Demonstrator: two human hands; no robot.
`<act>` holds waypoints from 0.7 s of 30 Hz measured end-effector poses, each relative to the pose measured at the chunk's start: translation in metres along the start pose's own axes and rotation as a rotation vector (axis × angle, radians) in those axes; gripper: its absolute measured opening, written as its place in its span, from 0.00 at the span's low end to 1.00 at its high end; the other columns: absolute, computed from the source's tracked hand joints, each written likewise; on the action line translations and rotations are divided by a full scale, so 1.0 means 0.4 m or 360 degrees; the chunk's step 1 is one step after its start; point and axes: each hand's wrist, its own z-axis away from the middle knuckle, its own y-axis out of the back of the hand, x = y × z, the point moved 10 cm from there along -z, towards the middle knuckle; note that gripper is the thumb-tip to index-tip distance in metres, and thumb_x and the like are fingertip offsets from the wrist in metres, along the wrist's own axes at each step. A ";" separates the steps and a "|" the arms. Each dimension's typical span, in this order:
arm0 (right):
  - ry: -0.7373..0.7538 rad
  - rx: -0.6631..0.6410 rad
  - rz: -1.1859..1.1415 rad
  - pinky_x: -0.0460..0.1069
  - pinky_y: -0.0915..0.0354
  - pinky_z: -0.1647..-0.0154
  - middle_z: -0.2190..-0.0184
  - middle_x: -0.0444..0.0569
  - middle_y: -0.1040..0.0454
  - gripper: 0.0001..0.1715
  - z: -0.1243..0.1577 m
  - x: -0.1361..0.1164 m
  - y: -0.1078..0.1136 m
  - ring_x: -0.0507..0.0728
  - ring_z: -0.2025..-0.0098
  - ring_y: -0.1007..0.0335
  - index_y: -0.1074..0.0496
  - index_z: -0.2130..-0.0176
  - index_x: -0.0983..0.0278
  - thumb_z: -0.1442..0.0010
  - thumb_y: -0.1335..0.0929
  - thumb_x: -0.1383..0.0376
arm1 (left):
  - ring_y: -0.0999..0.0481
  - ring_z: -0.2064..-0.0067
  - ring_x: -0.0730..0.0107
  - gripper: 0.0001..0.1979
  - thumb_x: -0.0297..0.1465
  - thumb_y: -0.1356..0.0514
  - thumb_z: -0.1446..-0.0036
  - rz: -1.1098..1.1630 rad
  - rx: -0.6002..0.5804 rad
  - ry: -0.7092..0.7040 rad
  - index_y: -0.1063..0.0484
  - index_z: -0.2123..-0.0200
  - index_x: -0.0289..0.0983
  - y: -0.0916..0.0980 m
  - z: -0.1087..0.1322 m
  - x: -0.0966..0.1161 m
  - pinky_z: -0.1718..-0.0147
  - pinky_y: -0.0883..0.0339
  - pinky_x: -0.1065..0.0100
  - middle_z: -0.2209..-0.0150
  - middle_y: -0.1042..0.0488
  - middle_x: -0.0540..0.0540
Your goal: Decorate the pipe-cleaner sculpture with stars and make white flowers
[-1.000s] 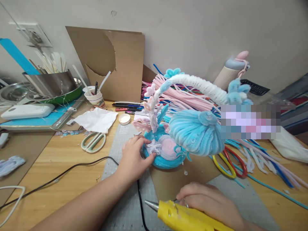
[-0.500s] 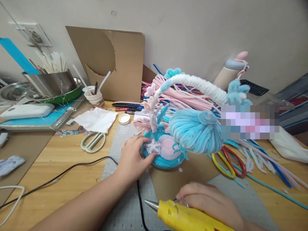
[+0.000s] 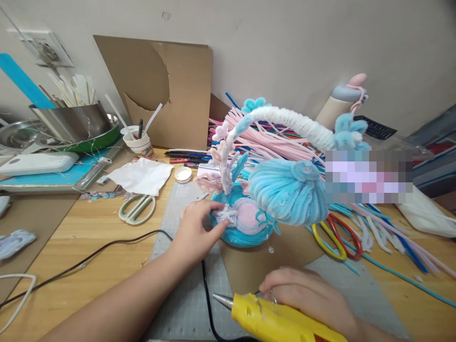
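Left hand [image 3: 194, 229] pinches star [image 3: 228, 215], slip could skew it; right hand [image 3: 308, 290] by glue gun [image 3: 272, 317], grip can't tell

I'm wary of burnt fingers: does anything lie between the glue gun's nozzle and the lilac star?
Yes, the thumb of the left hand is at the edge of the lilac star facing the glue gun, and the rim of the turquoise basket lies between star and nozzle too.
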 end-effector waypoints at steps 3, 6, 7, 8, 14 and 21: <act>-0.0001 -0.0010 0.0006 0.42 0.31 0.64 0.67 0.50 0.23 0.13 -0.003 -0.005 0.003 0.51 0.66 0.25 0.29 0.62 0.65 0.34 0.39 0.61 | 0.29 0.50 0.58 0.13 0.36 0.42 0.44 0.0185 0.0042 0.0127 0.29 0.57 0.39 0.013 -0.002 -0.025 0.50 0.40 0.55 0.54 0.25 0.43; 0.0025 0.0013 0.0002 0.43 0.31 0.65 0.67 0.51 0.23 0.14 -0.004 -0.009 0.006 0.52 0.66 0.25 0.28 0.62 0.65 0.35 0.39 0.60 | 0.30 0.50 0.57 0.13 0.35 0.39 0.46 0.0090 0.0026 0.0033 0.29 0.57 0.39 0.009 -0.004 -0.011 0.49 0.41 0.54 0.54 0.25 0.44; 0.0041 0.0021 0.0004 0.43 0.31 0.65 0.67 0.51 0.23 0.13 -0.004 -0.011 0.007 0.52 0.66 0.25 0.28 0.62 0.66 0.35 0.38 0.61 | 0.30 0.50 0.57 0.14 0.35 0.38 0.47 0.0027 0.0011 -0.0023 0.29 0.57 0.40 0.005 -0.005 0.000 0.49 0.41 0.54 0.55 0.25 0.45; 0.0059 0.0017 0.0007 0.43 0.31 0.65 0.67 0.51 0.23 0.13 -0.004 -0.014 0.006 0.52 0.66 0.25 0.28 0.62 0.66 0.35 0.38 0.61 | 0.30 0.51 0.57 0.13 0.35 0.38 0.48 -0.0036 0.0002 -0.0066 0.29 0.57 0.41 0.001 -0.005 0.008 0.49 0.42 0.53 0.55 0.25 0.46; 0.0068 0.0000 0.0031 0.43 0.31 0.65 0.67 0.51 0.23 0.13 -0.009 -0.018 0.008 0.52 0.66 0.25 0.28 0.63 0.66 0.35 0.39 0.62 | 0.31 0.50 0.56 0.11 0.32 0.39 0.47 -0.0243 0.0031 -0.0120 0.29 0.59 0.43 -0.004 0.000 0.032 0.52 0.44 0.52 0.56 0.25 0.48; 0.0058 -0.0018 0.0064 0.43 0.30 0.64 0.66 0.51 0.23 0.12 -0.004 -0.018 0.006 0.52 0.65 0.25 0.28 0.62 0.66 0.35 0.38 0.64 | 0.30 0.52 0.56 0.12 0.34 0.38 0.48 -0.0213 0.0044 -0.0142 0.30 0.58 0.42 0.006 0.000 0.034 0.51 0.44 0.50 0.56 0.24 0.46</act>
